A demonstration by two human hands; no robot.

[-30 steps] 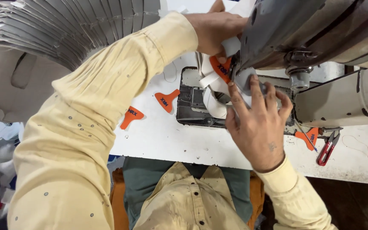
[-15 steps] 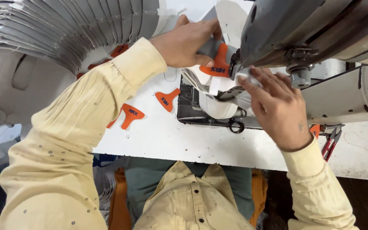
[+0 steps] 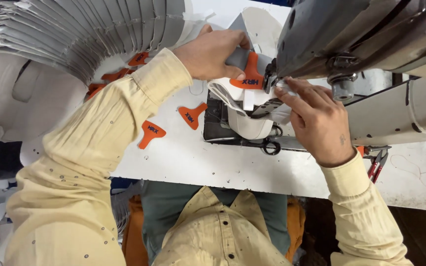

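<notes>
A white surface (image 3: pixel 183 162) carries a heavy grey sewing machine (image 3: pixel 366 34) on the right, its head reaching left over the work. At far left a big fanned stack of grey cut pieces (image 3: pixel 80 29) curves round, likely kept there within reach. Between the two hands sits a white and grey shoe piece (image 3: pixel 245 116) under the machine's foot. The left hand (image 3: pixel 213 51), arm stretched across from the left, grasps an orange tab (image 3: pixel 248 74) flat against that piece, seemingly to keep it aligned. The right hand (image 3: pixel 316 120) rests fingers spread, pressing the fabric by the needle, not clenched. Two spare orange tabs (image 3: pixel 151 133) lie left; black scissors (image 3: pixel 269 145) lie near.
</notes>
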